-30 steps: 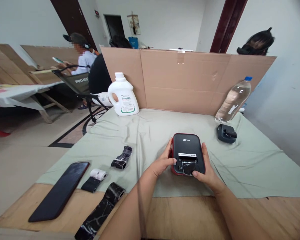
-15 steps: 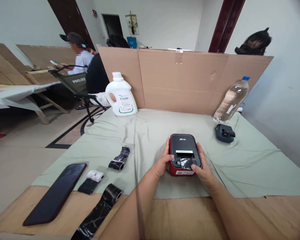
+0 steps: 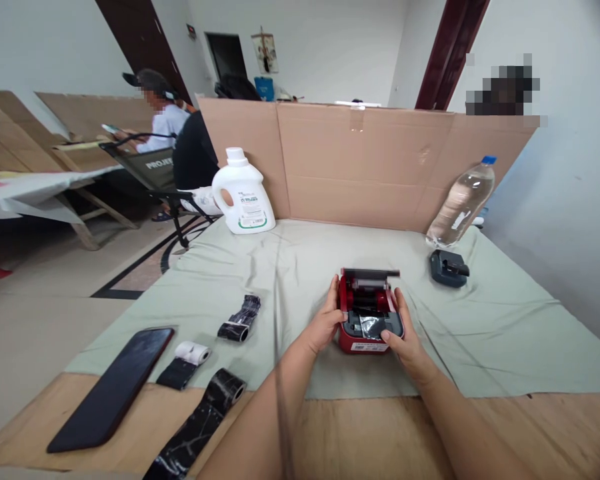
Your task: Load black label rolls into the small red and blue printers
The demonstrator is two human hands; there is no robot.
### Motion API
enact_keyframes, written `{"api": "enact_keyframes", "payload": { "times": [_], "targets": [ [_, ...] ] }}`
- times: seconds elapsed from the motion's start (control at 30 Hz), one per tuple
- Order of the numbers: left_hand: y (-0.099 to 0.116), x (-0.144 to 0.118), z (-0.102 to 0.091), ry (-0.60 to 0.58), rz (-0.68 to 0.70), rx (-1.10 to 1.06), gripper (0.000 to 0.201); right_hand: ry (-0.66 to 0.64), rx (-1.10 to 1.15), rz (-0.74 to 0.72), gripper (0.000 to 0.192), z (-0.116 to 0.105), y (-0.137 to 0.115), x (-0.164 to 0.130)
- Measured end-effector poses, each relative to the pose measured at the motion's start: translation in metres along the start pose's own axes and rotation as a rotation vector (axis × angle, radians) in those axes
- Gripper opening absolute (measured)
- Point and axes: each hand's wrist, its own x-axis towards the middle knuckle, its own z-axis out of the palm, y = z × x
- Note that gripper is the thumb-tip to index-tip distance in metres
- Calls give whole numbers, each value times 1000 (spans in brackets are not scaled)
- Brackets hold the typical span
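Note:
A red and black label printer (image 3: pixel 371 344) sits on the green cloth, its dark lid (image 3: pixel 370 273) tipped up at the back so the red inside shows. My left hand (image 3: pixel 326 323) grips its left side, thumb on the front left edge. On the other side, my right hand (image 3: pixel 405 333) wraps the body with its thumb at the front right corner. A shiny dark strip (image 3: pixel 373 327) lies over the front slot between my thumbs. To the left are a black patterned tape roll (image 3: pixel 225 387), a smaller white and black roll (image 3: pixel 193 351) and another dark roll (image 3: pixel 237 327).
A dark flat phone-like slab (image 3: pixel 113 390) lies at the table's left. Behind stand a white jug (image 3: pixel 245 193) and a tilted clear bottle (image 3: pixel 463 203) against a cardboard screen (image 3: pixel 355 167). A small black device (image 3: pixel 449 268) sits at right. People sit beyond the screen.
The printer's lid has swung up from closed, baring the inside. Both my hands stay on its sides in nearly the same place.

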Motion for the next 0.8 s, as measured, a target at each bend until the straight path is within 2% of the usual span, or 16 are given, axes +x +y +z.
{"api": "enact_keyframes", "payload": {
  "times": [0.2,0.3,0.37,0.43,0.5,0.67,0.73,0.8],
  "targets": [
    [-2,-2,0,-21,19,-37,100,-14,-28,0,92,1,-2,-1],
    [-2,-3,-3,-43,24,-45,95,43,-114,-39,70,-3,-8,1],
    [-2,-3,-5,-41,39,-47,93,126,-249,-92,52,-7,-18,8],
    [-2,-3,-6,-34,54,-41,90,135,-448,-122,39,-9,-32,22],
    [-3,-2,-8,-27,60,-25,87,12,-711,-107,32,-6,-49,40],
    [-6,0,-11,-1,57,9,86,-462,-1436,38,37,25,-81,86],
    [-6,0,-12,9,55,25,88,-565,-1549,99,33,38,-84,98],
    [-7,0,-13,12,51,38,89,-615,-1563,141,25,47,-85,105]
  ]
}}
